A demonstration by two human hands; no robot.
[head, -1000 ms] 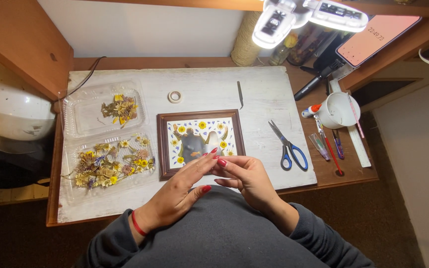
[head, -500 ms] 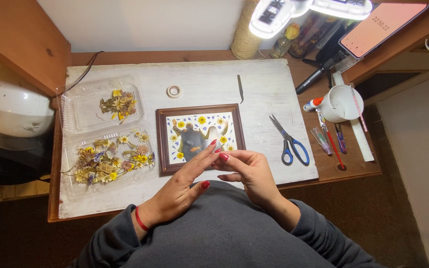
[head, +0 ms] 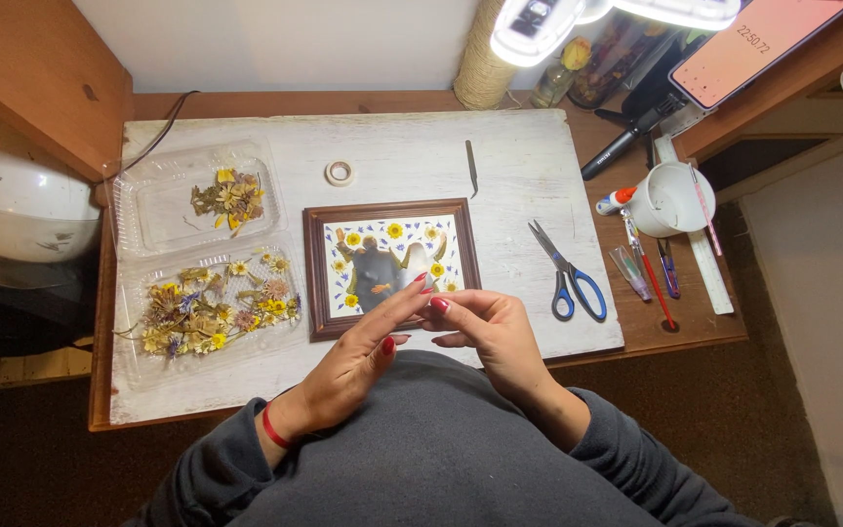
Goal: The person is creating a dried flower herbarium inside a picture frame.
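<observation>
My left hand (head: 358,353) and my right hand (head: 485,327) meet fingertip to fingertip just below a brown picture frame (head: 389,265). The frame lies flat on a white board (head: 392,166) and shows a grey figure ringed by small yellow pressed flowers. Whether something tiny is pinched between the fingertips I cannot tell. The left fingers are stretched out over the frame's lower edge. The right fingers are curled, thumb and forefinger close together.
Left of the frame lie two clear plastic trays (head: 202,200) with dried flowers (head: 212,312). A tape roll (head: 340,173) and tweezers (head: 472,166) lie behind it, blue-handled scissors (head: 568,273) to its right. A white cup (head: 670,198), pens and a ruler are at far right.
Both hands stay joined at the frame's lower edge; the view has shifted slightly, and the fingers have barely moved.
</observation>
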